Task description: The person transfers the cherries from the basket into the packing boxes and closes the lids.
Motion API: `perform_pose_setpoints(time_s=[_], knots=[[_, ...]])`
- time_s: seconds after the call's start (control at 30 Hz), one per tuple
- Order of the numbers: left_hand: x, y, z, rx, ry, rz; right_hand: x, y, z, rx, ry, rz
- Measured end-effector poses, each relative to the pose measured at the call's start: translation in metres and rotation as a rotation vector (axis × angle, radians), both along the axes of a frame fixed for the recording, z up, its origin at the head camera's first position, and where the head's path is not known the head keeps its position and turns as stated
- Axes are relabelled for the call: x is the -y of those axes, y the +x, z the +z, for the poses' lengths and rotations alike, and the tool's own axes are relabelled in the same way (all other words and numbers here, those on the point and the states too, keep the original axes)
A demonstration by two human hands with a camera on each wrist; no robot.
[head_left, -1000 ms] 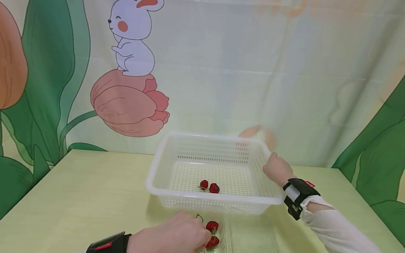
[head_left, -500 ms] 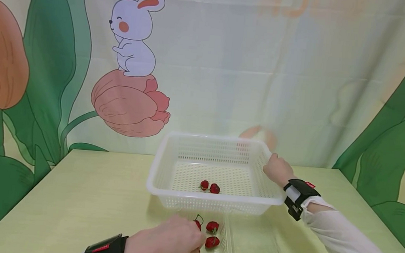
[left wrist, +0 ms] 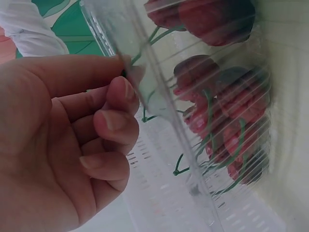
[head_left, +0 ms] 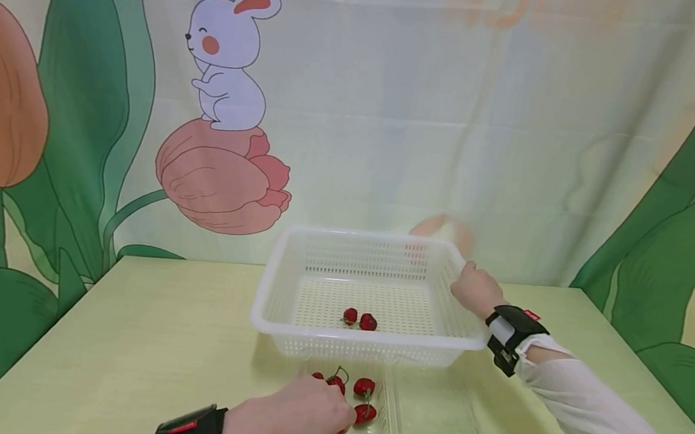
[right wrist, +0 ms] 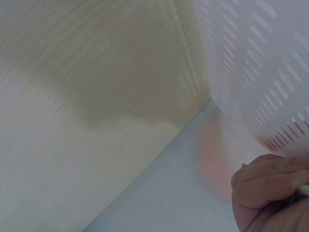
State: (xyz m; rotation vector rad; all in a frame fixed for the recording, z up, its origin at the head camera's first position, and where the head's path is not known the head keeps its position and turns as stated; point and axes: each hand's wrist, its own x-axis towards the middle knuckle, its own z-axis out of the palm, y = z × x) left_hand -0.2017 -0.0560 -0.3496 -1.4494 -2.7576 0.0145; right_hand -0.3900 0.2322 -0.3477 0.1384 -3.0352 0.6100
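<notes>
In the head view my left hand (head_left: pixel 292 410) is over a clear plastic box (head_left: pixel 389 418) with several red cherries (head_left: pixel 365 387) in it. The left wrist view shows its thumb and curled fingers pinching the green stem (left wrist: pixel 137 55) of a cherry (left wrist: pixel 217 21) at the box edge. More stemmed cherries (left wrist: pixel 241 92) show through the ribbed wall; others are partly hidden behind the hand. My right hand (head_left: pixel 478 290) grips the right rim of a white perforated basket (head_left: pixel 369 336), also seen in the right wrist view. Two cherries (head_left: pixel 367 322) lie on the basket floor.
The basket stands behind the box on a pale yellow wooden table (head_left: pixel 178 340). A clear flat lid-like panel (head_left: pixel 436 415) extends right of the box. Behind the table hangs a printed cloth (head_left: pixel 380 110) with a rabbit and tulips.
My left hand has shifted slightly within the box; cherries at its back left now show, and those at the front are more covered. The right hand and basket stay put.
</notes>
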Motion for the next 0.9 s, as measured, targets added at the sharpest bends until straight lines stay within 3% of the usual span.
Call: perform_pose_setpoints(time_s=[0.17, 0.33, 0.6, 0.9], knots=[[-0.001, -0.001, -0.006, -0.084, 0.024, -0.065, 0.0, 0.0, 0.001, -0.005, 0.006, 0.003], [-0.002, -0.002, -0.009, -0.112, 0.049, -0.102, 0.001, 0.0, 0.001, 0.005, 0.003, -0.004], [-0.005, -0.001, -0.011, -0.115, 0.024, -0.057, 0.002, 0.0, 0.002, 0.0, 0.011, -0.003], [-0.006, -0.002, -0.012, -0.125, 0.036, -0.051, 0.0, 0.001, 0.001, 0.0, 0.002, 0.001]])
